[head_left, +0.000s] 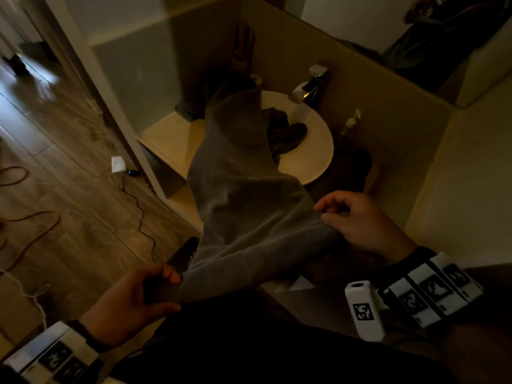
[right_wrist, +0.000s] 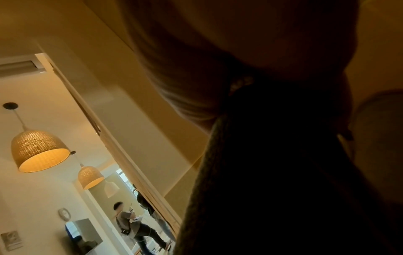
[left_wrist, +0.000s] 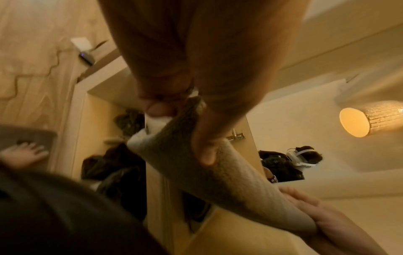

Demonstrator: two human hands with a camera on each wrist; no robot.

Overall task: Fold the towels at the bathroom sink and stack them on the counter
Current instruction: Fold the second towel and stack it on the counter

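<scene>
A grey towel (head_left: 243, 195) stretches from the round white sink (head_left: 318, 139) toward me, over the counter's front edge. My left hand (head_left: 155, 289) pinches its near left corner between thumb and fingers; the left wrist view shows the towel (left_wrist: 196, 165) clamped under the thumb (left_wrist: 205, 151). My right hand (head_left: 349, 217) grips the near right corner, fingers curled over the cloth. In the right wrist view the towel (right_wrist: 272, 172) hangs dark below the palm. More dark towels (head_left: 288, 131) lie crumpled in the sink bowl.
A chrome tap (head_left: 307, 87) stands behind the sink, with a mirror (head_left: 443, 37) above. The pale counter (head_left: 171, 134) runs left of the bowl, holding a dark cloth (head_left: 191, 106) at the back. Cables (head_left: 138, 206) cross the wood floor on the left.
</scene>
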